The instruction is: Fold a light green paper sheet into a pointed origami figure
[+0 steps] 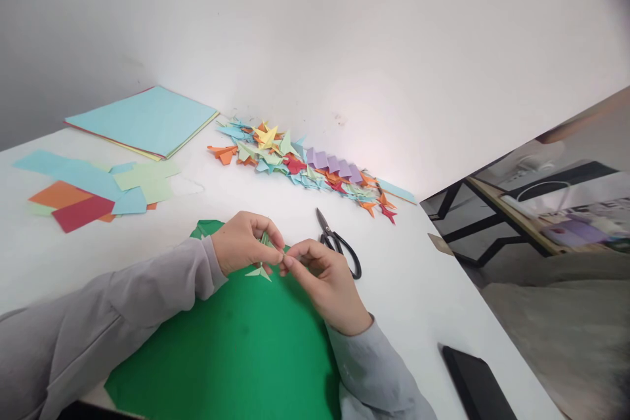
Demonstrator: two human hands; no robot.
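Note:
My left hand (250, 243) pinches a pale green folded paper piece (260, 272), whose pointed tips show beneath the fingers. My right hand (327, 279) meets it at the fingertips, thumb and forefinger pressed together; whatever they grip there is too small to make out. Both hands are over a green sheet (231, 341) that covers the near part of the table. Just beyond my right hand lie black-handled scissors (338, 243), blades pointing away to the upper left.
Colourful folded paper shapes (295, 161) form a long pile near the wall. Loose paper pieces (98, 190) lie at the left, below a stack of large sheets (147, 121). A black phone (477, 384) rests by the right edge of the white table (408, 289).

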